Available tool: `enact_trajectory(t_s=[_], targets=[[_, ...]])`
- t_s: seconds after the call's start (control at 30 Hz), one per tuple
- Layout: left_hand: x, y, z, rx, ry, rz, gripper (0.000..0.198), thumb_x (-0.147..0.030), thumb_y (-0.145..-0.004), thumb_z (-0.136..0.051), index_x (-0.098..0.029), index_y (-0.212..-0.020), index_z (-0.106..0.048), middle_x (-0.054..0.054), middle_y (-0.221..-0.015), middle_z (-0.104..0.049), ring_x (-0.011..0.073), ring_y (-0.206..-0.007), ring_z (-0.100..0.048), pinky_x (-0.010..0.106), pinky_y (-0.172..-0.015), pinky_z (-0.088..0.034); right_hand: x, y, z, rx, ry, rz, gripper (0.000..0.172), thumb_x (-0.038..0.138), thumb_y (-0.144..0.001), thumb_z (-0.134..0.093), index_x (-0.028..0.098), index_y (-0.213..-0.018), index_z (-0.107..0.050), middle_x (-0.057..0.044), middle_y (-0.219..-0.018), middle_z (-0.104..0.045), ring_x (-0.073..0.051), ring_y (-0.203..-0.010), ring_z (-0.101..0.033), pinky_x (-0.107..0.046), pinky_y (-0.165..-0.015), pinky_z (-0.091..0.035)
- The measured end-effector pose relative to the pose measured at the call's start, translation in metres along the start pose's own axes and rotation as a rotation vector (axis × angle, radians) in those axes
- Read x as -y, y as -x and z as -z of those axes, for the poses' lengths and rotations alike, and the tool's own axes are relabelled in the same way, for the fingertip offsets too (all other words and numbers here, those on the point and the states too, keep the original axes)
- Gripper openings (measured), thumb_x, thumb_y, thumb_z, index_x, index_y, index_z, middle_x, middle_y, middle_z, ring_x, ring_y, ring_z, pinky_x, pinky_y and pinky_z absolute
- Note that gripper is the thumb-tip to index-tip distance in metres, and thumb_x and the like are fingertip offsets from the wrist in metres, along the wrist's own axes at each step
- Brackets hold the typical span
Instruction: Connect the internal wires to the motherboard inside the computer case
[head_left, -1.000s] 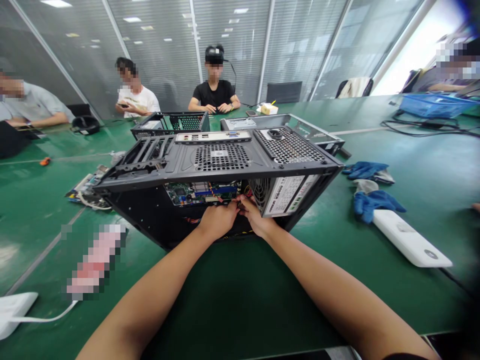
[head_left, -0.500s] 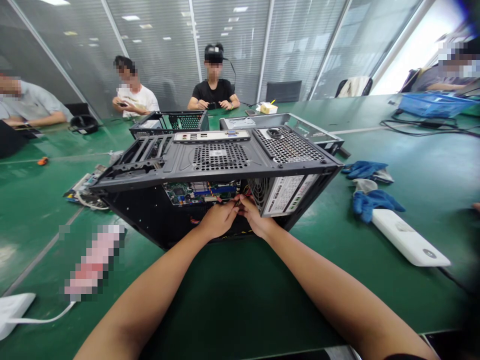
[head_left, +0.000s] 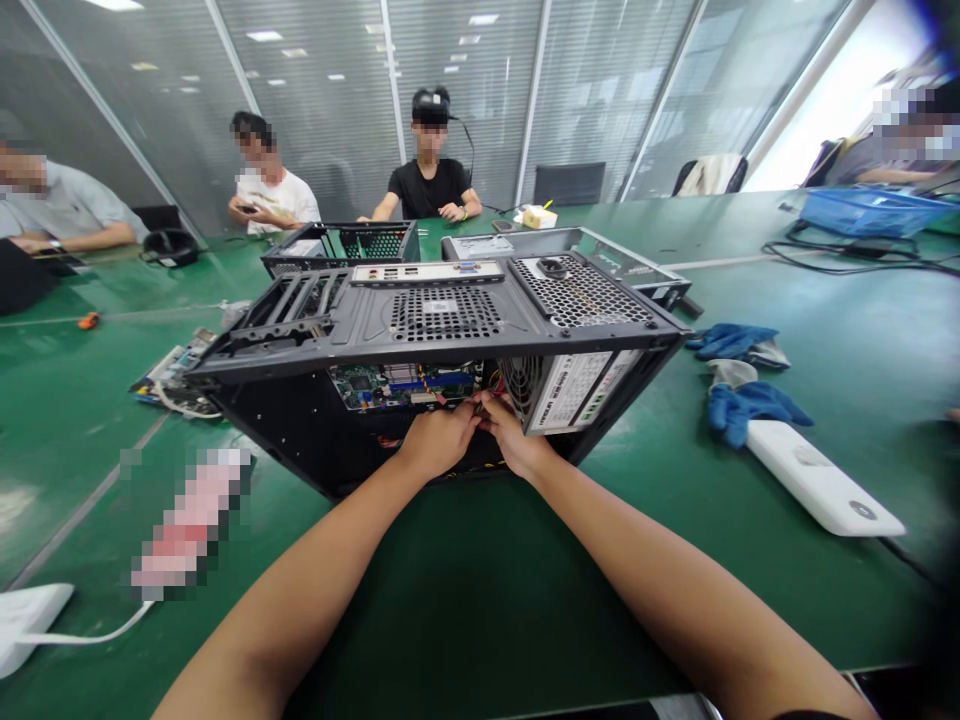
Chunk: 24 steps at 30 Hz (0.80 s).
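A black computer case (head_left: 360,345) stands before me with its vented panel on top and its near side uncovered. Both my hands reach inside, fingertips close together. My left hand (head_left: 441,436) has its fingers pinched on thin cables (head_left: 480,408) between the motherboard and the power supply. Against it, my right hand (head_left: 511,432) is closed on the same cables, which the fingers mostly hide. The motherboard (head_left: 367,385) shows behind, with a blue slot and coloured wires. Right of my hands hangs the power supply (head_left: 581,390), its fan grille and white label visible.
Two more open cases, one black (head_left: 341,245) and one grey (head_left: 562,243), stand behind. A loose circuit board (head_left: 176,375) lies left. On the right are blue gloves (head_left: 757,405), a white power bank (head_left: 825,478) and a blue basket (head_left: 870,210). Several people sit around the table.
My hands stay nearly in place at the cables inside the case, with only slight finger movement. The person opposite has moved one arm out towards the black case.
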<state>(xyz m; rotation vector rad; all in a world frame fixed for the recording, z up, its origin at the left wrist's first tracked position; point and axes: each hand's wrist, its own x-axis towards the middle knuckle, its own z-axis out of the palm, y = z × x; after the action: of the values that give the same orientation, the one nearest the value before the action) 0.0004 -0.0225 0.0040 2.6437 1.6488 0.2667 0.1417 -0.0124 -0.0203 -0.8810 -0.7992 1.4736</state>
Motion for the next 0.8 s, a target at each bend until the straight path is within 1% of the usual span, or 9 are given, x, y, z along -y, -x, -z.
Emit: enact_trajectory(t_s=[0.13,0.23,0.33,0.43,0.53,0.63,0.8], targets=[[-0.003,0.001,0.002,-0.003,-0.067,0.022,0.041,-0.033,-0.1,-0.038,-0.015,-0.134,-0.053,0.016,-0.095,-0.074,0.0309,-0.08,-0.073,0.043,-0.07,-0.057,0.0,0.0,0.0,-0.025,0.012,0.005,0.039,0.053,-0.057,-0.084,0.024,-0.073,-0.064,-0.001,-0.088,-0.07,-0.021,-0.089,-0.06,-0.035,-0.076,-0.043],[-0.003,0.001,0.0,-0.02,-0.036,0.012,0.042,-0.032,-0.1,-0.037,-0.014,-0.134,-0.052,0.017,-0.098,-0.073,0.0311,-0.08,-0.072,0.043,-0.069,-0.057,0.0,0.0,-0.001,-0.033,-0.013,0.004,0.039,0.052,-0.056,-0.086,0.024,-0.072,-0.064,0.0,-0.085,-0.069,-0.02,-0.087,-0.06,-0.034,-0.074,-0.043],[0.001,-0.001,-0.004,-0.04,0.081,-0.043,0.037,-0.03,-0.099,-0.037,-0.013,-0.126,-0.056,0.016,-0.101,-0.073,0.0285,-0.082,-0.072,0.039,-0.071,-0.056,0.0,-0.001,0.0,-0.012,-0.022,-0.009,0.037,0.051,-0.057,-0.085,0.024,-0.072,-0.064,0.0,-0.085,-0.07,-0.02,-0.086,-0.06,-0.034,-0.076,-0.043],[0.005,-0.002,-0.007,-0.054,0.237,-0.109,0.031,-0.028,-0.099,-0.035,-0.013,-0.107,-0.061,0.013,-0.094,-0.072,0.025,-0.082,-0.071,0.035,-0.072,-0.055,0.0,-0.002,0.002,0.037,-0.019,-0.045,0.036,0.052,-0.059,-0.083,0.024,-0.074,-0.065,-0.001,-0.087,-0.071,-0.021,-0.089,-0.061,-0.036,-0.079,-0.043],[0.009,-0.003,-0.01,-0.095,0.369,-0.147,0.029,-0.027,-0.099,-0.035,-0.015,-0.095,-0.061,0.01,-0.088,-0.071,0.0224,-0.08,-0.07,0.033,-0.072,-0.053,0.0,-0.003,0.003,0.081,-0.039,-0.073,0.035,0.052,-0.061,-0.082,0.025,-0.076,-0.067,-0.001,-0.089,-0.071,-0.021,-0.091,-0.062,-0.037,-0.081,-0.043],[0.011,-0.003,-0.012,-0.12,0.459,-0.168,0.028,-0.027,-0.099,-0.035,-0.015,-0.091,-0.06,0.009,-0.088,-0.07,0.0212,-0.08,-0.069,0.033,-0.073,-0.052,0.001,-0.004,0.002,0.101,-0.066,-0.09,0.033,0.05,-0.061,-0.083,0.026,-0.077,-0.068,0.0,-0.089,-0.071,-0.02,-0.089,-0.062,-0.036,-0.081,-0.043],[0.012,-0.003,-0.012,-0.102,0.546,-0.167,0.026,-0.026,-0.098,-0.038,-0.016,-0.09,-0.06,0.007,-0.086,-0.07,0.0202,-0.08,-0.069,0.032,-0.073,-0.052,0.0,-0.005,0.002,0.108,-0.056,-0.09,0.033,0.051,-0.062,-0.082,0.026,-0.082,-0.07,0.0,-0.092,-0.072,-0.02,-0.089,-0.062,-0.035,-0.078,-0.044]])
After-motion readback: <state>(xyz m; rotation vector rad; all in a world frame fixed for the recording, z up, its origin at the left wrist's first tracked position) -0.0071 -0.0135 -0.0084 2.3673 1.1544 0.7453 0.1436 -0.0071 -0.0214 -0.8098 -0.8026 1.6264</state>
